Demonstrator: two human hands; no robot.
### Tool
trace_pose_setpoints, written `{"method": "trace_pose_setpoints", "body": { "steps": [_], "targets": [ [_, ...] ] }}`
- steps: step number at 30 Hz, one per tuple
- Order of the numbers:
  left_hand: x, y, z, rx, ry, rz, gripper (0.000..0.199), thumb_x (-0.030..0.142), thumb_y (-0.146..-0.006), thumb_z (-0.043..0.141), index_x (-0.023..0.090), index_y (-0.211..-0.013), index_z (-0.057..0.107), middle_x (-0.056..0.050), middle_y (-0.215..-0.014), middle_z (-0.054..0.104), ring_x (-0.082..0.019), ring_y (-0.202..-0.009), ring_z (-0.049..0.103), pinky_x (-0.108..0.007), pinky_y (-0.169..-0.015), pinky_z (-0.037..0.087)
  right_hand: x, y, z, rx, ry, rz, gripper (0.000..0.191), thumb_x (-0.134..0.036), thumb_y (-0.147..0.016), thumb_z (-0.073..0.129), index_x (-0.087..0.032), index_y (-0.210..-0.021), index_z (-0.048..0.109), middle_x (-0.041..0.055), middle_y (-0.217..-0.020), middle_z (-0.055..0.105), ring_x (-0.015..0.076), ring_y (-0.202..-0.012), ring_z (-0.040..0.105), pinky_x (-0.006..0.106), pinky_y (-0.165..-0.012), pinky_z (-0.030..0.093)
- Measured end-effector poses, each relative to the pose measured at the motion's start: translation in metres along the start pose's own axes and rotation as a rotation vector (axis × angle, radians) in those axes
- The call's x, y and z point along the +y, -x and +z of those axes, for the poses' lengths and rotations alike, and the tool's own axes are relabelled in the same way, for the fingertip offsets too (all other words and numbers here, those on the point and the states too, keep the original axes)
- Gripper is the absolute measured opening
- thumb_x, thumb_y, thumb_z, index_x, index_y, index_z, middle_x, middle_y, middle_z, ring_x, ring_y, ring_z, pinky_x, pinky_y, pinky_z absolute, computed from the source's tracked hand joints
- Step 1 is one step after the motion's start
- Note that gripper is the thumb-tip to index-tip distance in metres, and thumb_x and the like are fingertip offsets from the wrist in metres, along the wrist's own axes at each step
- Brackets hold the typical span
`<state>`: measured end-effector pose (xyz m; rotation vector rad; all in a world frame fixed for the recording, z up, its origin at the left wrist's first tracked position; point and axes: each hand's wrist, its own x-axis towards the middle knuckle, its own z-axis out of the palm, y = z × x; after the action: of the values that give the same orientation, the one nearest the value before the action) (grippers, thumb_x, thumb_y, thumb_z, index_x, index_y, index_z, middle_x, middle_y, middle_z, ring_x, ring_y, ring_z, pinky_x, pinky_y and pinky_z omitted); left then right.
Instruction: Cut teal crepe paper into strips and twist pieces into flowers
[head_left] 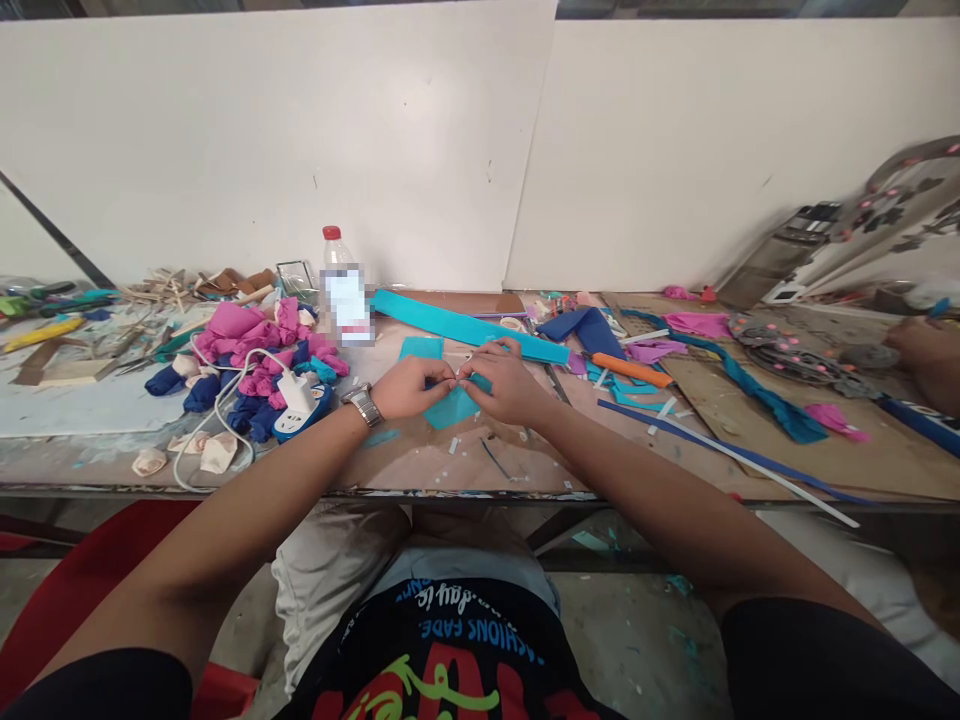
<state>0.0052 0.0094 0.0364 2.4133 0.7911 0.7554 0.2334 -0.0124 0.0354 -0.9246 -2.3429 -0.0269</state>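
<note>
A piece of turquoise crepe paper (450,410) hangs from my pinched fingertips, low over the table's front half. My left hand (412,386), with a metal watch on its wrist, grips it between thumb and forefinger. From the other side my right hand (508,382) pinches the same piece, its fingertips almost touching those of the left. The fingers hide the exact spot being gripped. Just behind the hands lies a long folded turquoise strip (472,328). A smaller turquoise square (421,348) rests beyond my left hand.
Left stand crumpled pink bundles (238,335), a blue power strip (304,415) with a white charger and cable, and a bottle (332,245). Right are an orange-handled tool (631,370), a long white strip (765,470) and a teal strip (772,390). Another person's hand (926,355) is far right.
</note>
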Motion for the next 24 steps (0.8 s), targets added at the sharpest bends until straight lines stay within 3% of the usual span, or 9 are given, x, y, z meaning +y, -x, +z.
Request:
{"method": "trace_pose_setpoints", "body": {
  "steps": [10,18,24],
  "targets": [
    [0.0099,0.0002,-0.0023,-0.003,-0.221,0.062,0.027,0.037,-0.1,0.052,0.021,-0.102,0.074,-0.003,-0.089,0.078,-0.016,-0.072,0.064,-0.028,-0.068,0.04,-0.0076,-0.0009,-0.0028,-0.069,-0.033,0.093,0.011,-0.022,-0.093,0.049,-0.022,-0.088,0.059,0.0069,-0.096,0.071,0.026,-0.103,0.058,0.045,-0.097,0.028],
    [0.006,0.0003,-0.0013,-0.002,-0.192,0.038,0.027,0.036,-0.099,0.052,0.02,-0.098,0.075,-0.002,-0.082,0.075,-0.015,-0.067,0.061,-0.027,-0.065,0.037,-0.0044,-0.0016,-0.002,-0.052,-0.053,0.07,0.012,-0.026,-0.094,0.052,-0.022,-0.087,0.061,0.005,-0.089,0.071,0.0252,-0.101,0.059,0.044,-0.097,0.027],
    [0.0028,0.0003,-0.0036,0.039,-0.169,0.009,0.021,0.022,-0.088,0.054,0.018,-0.093,0.073,-0.001,-0.078,0.074,-0.015,-0.065,0.059,-0.028,-0.065,0.038,-0.001,-0.0015,-0.0041,-0.03,-0.043,0.106,0.009,-0.024,-0.092,0.051,-0.022,-0.085,0.057,0.0057,-0.091,0.071,0.0251,-0.095,0.059,0.044,-0.093,0.028]
  ]
}}
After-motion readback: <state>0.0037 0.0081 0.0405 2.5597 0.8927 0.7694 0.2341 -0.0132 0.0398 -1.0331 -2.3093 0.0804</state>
